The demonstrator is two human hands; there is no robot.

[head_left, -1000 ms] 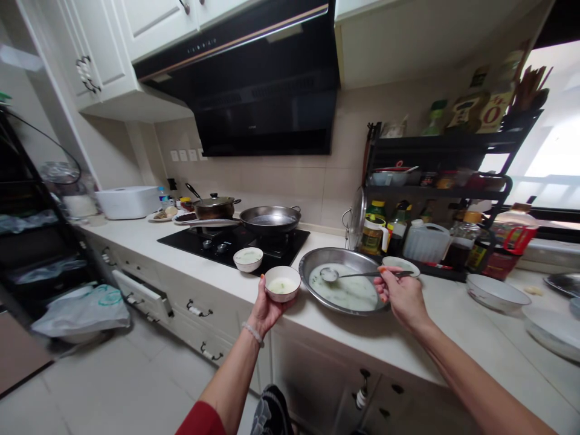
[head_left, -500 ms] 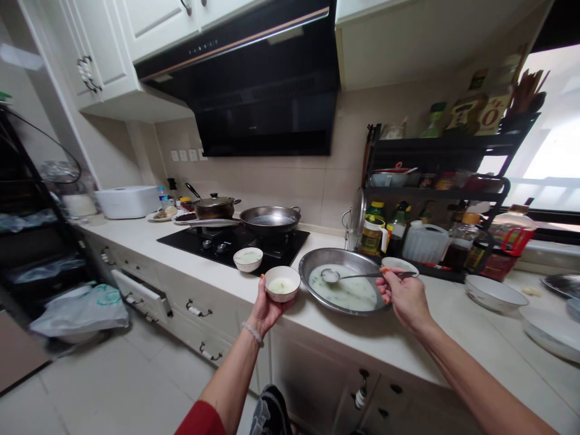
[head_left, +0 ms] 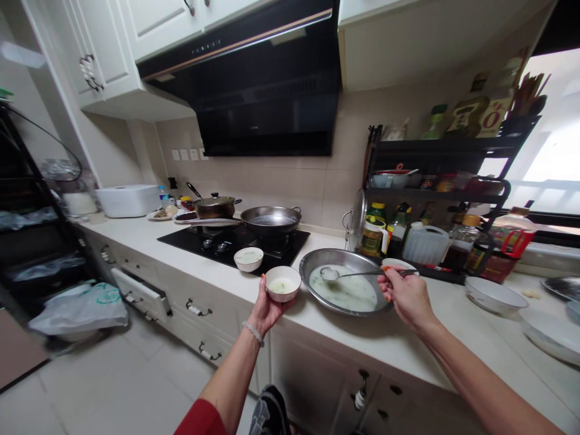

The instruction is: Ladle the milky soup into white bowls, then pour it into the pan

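The left hand [head_left: 268, 311] holds a small white bowl [head_left: 283, 293] near the front edge of the bench [head_left: 362, 338]. The thumb lies along the left side of the bowl, close to the rim; other fingers show beneath its right side. The bowl is upright and contains pale liquid with green bits at the centre.

The right hand [head_left: 410, 296] grips the handle of a metal ladle [head_left: 362, 274], with the fingers closed around it. The head of the ladle sits at the pale liquid inside a wide steel basin [head_left: 310, 296], towards the left side. Green flecks float in this liquid. The basin stands on the bench, just to the right of the held bowl.

A second bowl [head_left: 249, 261], also filled, stands at the front edge of the black cooktop [head_left: 193, 240], just left of the held bowl. A third bowl [head_left: 396, 263] stands behind the right hand, partly hidden by it. A frying pan [head_left: 270, 222] and a lidded pot [head_left: 215, 209] occupy the rear of the cooktop area. A larger white bowl [head_left: 495, 297] stands farther right, in front of the black rack [head_left: 435, 194].
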